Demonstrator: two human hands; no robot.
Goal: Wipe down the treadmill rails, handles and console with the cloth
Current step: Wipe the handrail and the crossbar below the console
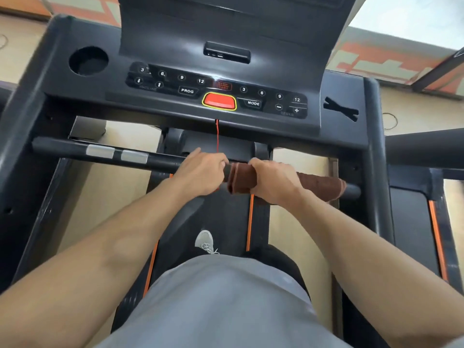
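A: What lies around the treadmill?

B: A pale tan floor (120, 189), smooth, with an orange-and-grey patterned strip along the far edge. The treadmill console (216, 79) is the landmark: a broad, matte black plastic slab with a glossy button panel.

A: And on it?

B: One round cup recess (88, 61) at its left end, one X-shaped slot (341, 111) at its right end, one red lozenge-shaped safety key (219, 101) ringed in yellow at its centre. A thin red cord (217, 136) hangs straight down from it. The screen above the console is cut off at the top.

A: Below the console?

B: One round black handlebar (62, 148) runs crosswise, with two silvery metal sensor plates (100, 151) on its left part. A brown terry cloth (319, 183) is wrapped around its right half.

A: The hands?

B: Two. The right hand (275, 179) is curled over bar and cloth, gripping both. The left hand (200, 173) sits just beside it, pinching the cloth's folded edge; its fingertips are partly hidden.

A: Further down?

B: The black belt (221, 217) with two orange side stripes, and one grey laced shoe (204, 241), the other hidden behind grey shorts.
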